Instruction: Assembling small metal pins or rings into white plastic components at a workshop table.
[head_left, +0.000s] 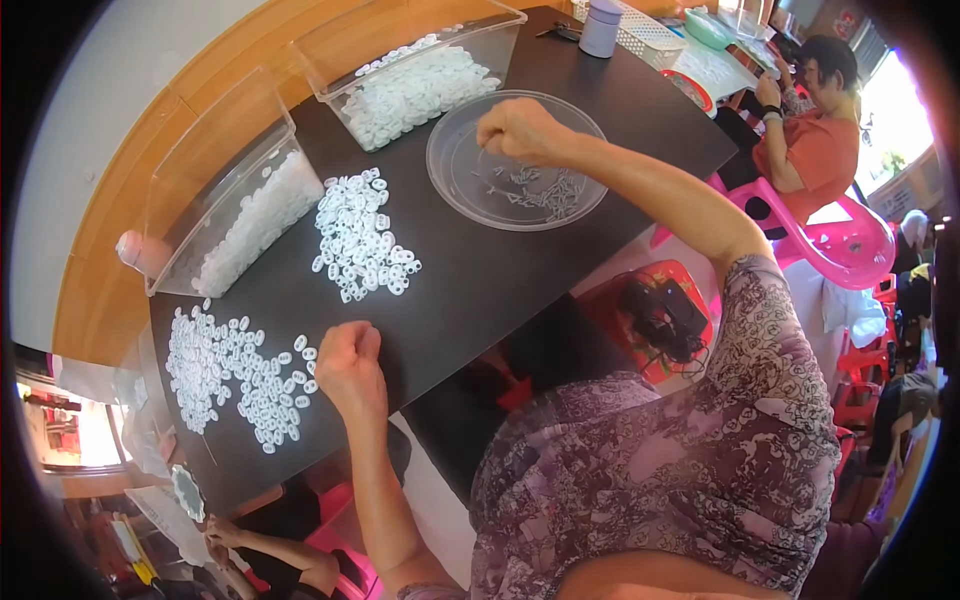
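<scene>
My right hand (525,130) is closed above a round clear plastic tray (440,180), its fingers bent down. Small grey metal pins (560,195) lie loose in that tray, to the right of and below the hand. At the table's near edge my left hand (350,368) is closed, thumb against the fingers. Whatever either hand pinches is hidden or too small to make out. Beside the left hand spreads a pile of small white oval plastic pieces with dark marks (270,385). Farther back lies another pile of small white pieces (360,235).
Two clear bins, one of white pieces (420,95) and one of whitish small parts (260,215), stand along the dark table's (450,300) far side. A lavender cup (600,30) stands at the back. Co-workers sit to the right (815,140) and lower left (310,560). A red stool (690,290) holds a black object.
</scene>
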